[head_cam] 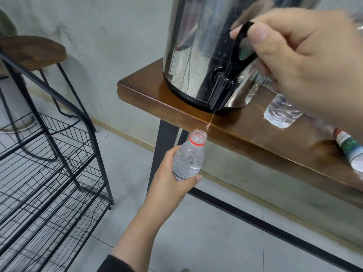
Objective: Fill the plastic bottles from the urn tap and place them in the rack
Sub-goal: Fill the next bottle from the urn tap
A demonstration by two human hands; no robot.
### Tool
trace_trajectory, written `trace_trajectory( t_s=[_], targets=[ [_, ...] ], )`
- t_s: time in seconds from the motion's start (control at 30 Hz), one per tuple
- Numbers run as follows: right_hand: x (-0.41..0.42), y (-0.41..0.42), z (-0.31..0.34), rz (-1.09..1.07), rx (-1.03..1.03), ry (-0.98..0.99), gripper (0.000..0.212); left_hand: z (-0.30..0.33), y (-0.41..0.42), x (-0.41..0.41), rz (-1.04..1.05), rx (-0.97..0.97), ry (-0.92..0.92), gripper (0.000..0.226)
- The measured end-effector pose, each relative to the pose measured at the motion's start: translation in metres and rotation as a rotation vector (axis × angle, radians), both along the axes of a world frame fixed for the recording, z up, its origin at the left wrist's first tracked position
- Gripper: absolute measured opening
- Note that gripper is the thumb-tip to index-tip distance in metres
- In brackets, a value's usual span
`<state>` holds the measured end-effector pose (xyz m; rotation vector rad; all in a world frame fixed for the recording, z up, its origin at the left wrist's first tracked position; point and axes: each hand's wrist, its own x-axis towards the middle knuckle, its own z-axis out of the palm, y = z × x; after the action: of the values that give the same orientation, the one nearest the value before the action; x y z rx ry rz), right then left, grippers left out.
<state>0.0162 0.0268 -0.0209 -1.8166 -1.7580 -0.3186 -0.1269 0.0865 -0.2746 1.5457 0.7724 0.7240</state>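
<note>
One open bottle (188,158) is gripped by the left hand (170,179) under the tap (222,91); the lever (242,43) is pinched by the right hand (306,61). Two bottles (280,112) are lain near the table's (176,107) front edge.

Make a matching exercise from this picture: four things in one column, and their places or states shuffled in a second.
Things:
1. open bottle
2. tap lever
3. wire rack
4. urn

Places or states:
A. stands on the wooden table
B. on the floor, at the left
C. held under the spout by the left hand
D. pinched by the right hand

Pairs: 1-C, 2-D, 3-B, 4-A
</note>
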Motion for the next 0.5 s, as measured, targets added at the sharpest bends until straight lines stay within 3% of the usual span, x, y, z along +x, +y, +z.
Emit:
trace_trajectory(
  t_s=[0.07, 0.2, 0.5],
  targets=[
    [0.003, -0.007, -0.007, -0.018, 0.064, 0.087, 0.049, 0.003, -0.001, -0.001, -0.002, -0.004, -0.008, 0.069],
    [0.011, -0.026, -0.027, -0.083, 0.109, 0.332, 0.034, 0.009, -0.004, -0.004, -0.015, -0.006, -0.021, 0.066],
    [-0.015, -0.073, -0.050, 0.006, -0.103, 0.413, 0.024, 0.040, -0.037, -0.024, -0.065, 0.002, -0.047, 0.066]
  ],
)
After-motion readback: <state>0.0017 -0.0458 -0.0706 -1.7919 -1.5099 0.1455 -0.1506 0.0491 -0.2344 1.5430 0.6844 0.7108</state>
